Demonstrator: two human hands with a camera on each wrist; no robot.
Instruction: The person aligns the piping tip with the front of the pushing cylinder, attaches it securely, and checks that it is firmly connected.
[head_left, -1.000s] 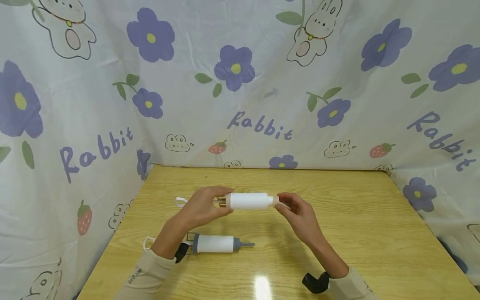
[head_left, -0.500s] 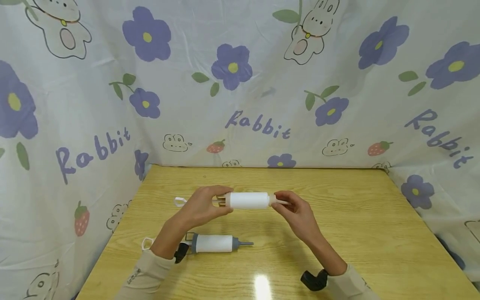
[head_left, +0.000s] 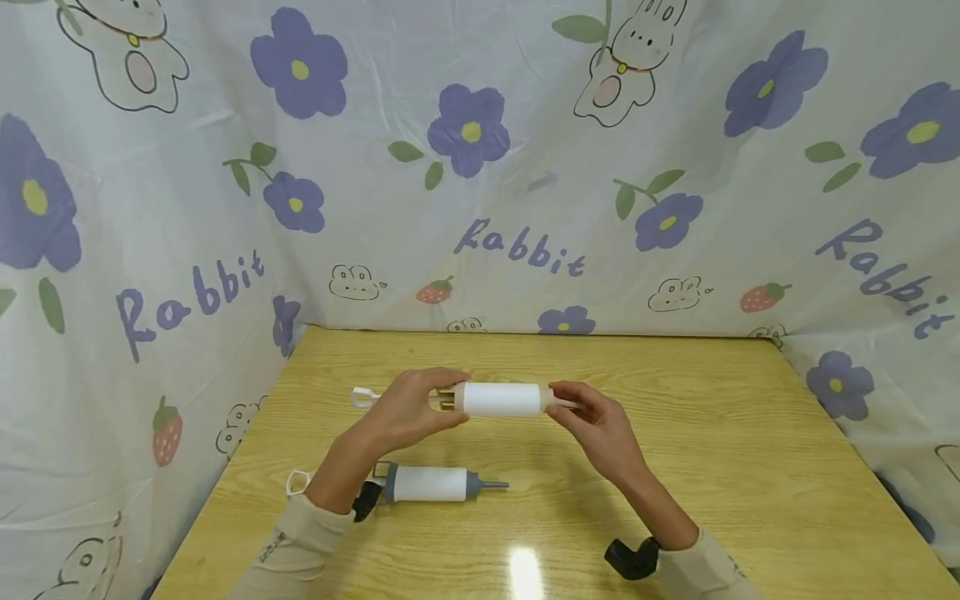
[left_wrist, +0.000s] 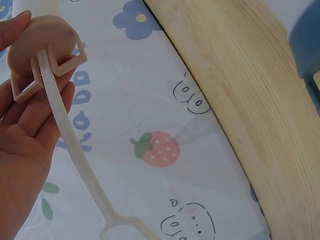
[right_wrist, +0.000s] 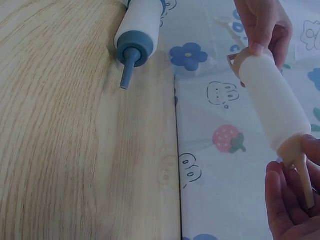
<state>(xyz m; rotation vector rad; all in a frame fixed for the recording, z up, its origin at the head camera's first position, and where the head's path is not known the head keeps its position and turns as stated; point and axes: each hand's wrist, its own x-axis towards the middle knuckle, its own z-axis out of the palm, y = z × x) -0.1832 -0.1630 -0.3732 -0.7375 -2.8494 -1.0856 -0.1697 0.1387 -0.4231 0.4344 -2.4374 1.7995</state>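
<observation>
The counter is pale wood with a clear grain, its finish glossy enough to throw back a bright spot of light at the near edge. The beige syringe held above it looks like smooth matt plastic, white on the barrel and tan at the ends. The grey syringe lying nearer is the same smooth plastic, with blue-grey caps. The curtain behind is thin printed cloth, softly creased.

A syringe spans between the fingers of the left hand and the right hand, above the table. A second syringe lies on the table below the left fingers, nearer the person.
</observation>
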